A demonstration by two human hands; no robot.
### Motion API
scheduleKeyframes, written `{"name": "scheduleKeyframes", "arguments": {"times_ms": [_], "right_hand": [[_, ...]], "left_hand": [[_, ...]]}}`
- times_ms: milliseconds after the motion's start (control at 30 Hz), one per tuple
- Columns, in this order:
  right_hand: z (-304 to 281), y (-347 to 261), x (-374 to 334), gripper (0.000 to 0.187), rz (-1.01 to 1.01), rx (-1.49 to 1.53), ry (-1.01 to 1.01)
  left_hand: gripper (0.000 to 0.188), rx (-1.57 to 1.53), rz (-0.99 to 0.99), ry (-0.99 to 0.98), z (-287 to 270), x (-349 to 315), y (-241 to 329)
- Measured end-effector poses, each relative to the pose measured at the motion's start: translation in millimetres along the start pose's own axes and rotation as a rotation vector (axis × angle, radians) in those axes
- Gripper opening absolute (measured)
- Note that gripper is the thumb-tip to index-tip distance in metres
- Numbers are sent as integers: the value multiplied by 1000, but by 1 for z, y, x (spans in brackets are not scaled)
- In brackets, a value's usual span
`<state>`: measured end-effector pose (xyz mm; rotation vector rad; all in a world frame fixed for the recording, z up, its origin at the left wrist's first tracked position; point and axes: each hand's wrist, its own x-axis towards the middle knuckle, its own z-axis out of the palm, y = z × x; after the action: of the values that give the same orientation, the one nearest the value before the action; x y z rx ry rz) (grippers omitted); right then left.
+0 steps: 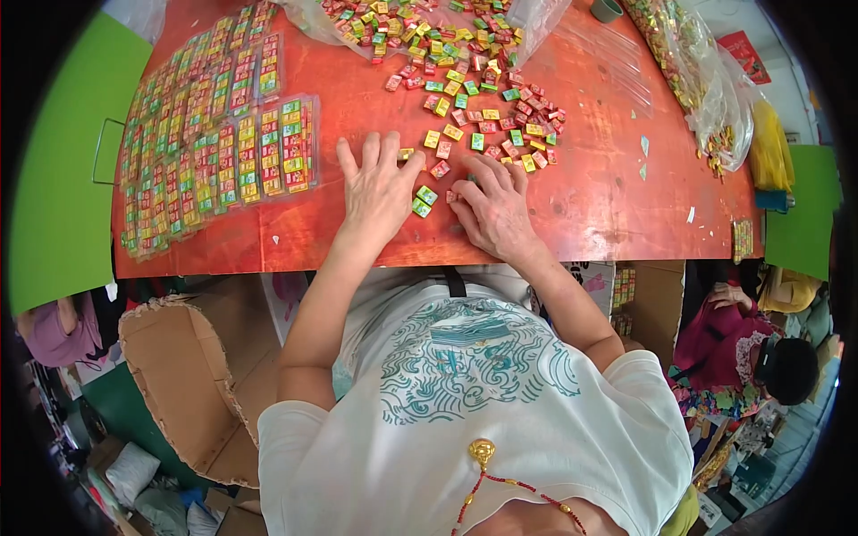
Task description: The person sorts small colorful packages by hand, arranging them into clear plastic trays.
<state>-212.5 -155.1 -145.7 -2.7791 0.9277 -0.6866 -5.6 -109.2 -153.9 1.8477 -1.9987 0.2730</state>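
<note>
My left hand (377, 189) rests over the red table with its fingers spread. A small yellow packet (406, 154) lies between its index finger and thumb, apparently touched rather than gripped. My right hand (494, 207) is curled, thumb and index finger closed at a small red packet (451, 196), mostly covered by the fingertips. Two green packets (424, 201) sit between my hands, one just beyond the other. Past my fingertips, loose red, yellow and green packets (453, 132) are scattered toward a large heap (429, 36).
Clear plastic trays (288, 147) filled with rows of packets cover the table's left side. A long bag of packets (679, 71) lies along the right edge, near a small filled tray (742, 239). A cardboard box (174, 357) stands below the table. Another person (728, 348) sits at right.
</note>
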Motion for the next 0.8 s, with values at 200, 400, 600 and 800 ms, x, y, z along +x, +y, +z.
{"name": "scheduleKeyframes", "arguments": {"times_ms": [200,400,600,800], "right_hand": [[1,2,-7,20,28,-7,14],[7,-4,5,21,103,-15,47],[3,-7,8,24,43,78,-8],[-4,-5,21,40,-135,71,-128]], "left_hand": [[19,-15,0,-9,-15,-16,-4],[29,27,-218,-94,-31,-57,15],[33,-140,-308,-131,-41,-69,39],[34,-156,-175,-156,-45,-72,24]]}}
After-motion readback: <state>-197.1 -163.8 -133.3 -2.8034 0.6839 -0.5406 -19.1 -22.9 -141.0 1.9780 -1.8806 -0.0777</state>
